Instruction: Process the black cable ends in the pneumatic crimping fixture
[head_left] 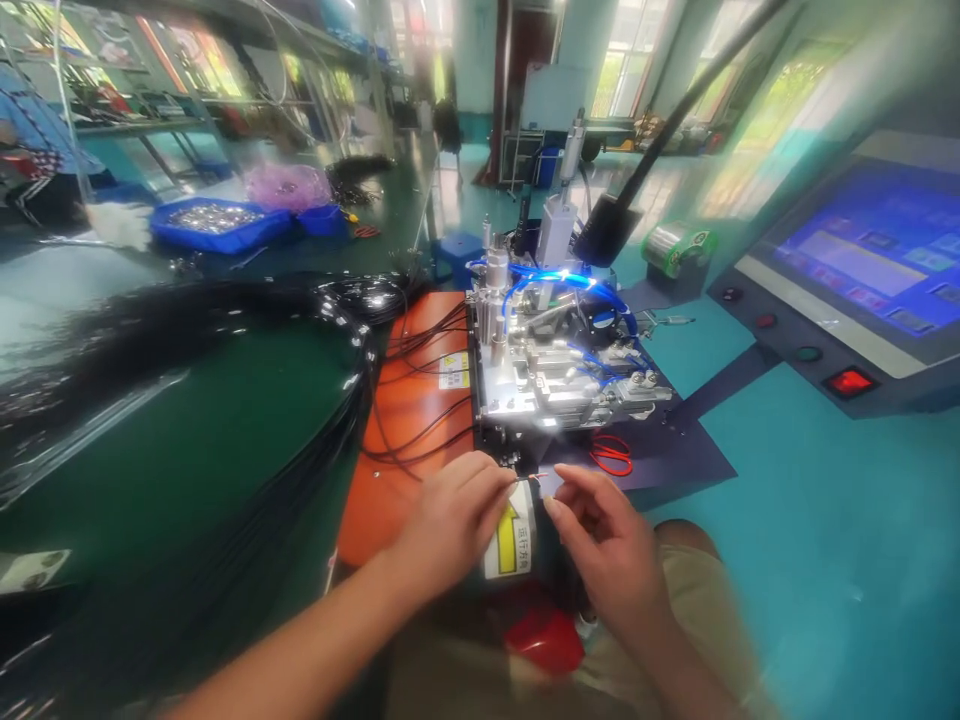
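Note:
Between thumb and fingertips, my left hand pinches the end of a cable. Thin reddish and pale wires stick out of that end toward the right. My right hand is just right of these wires, its thumb and index finger apart, with nothing visible between them. Beyond both hands stands a metal bench machine with blue air tubes. Several black cables run over an orange panel at the machine's left. Under my left hand a label with a yellow arrow shows partly.
Red-handled scissors lie on the dark base in front of the machine. A control screen stands at right, and a solder spool behind. Bundled black cables spread over the green table at left, near a blue tray of small metal parts.

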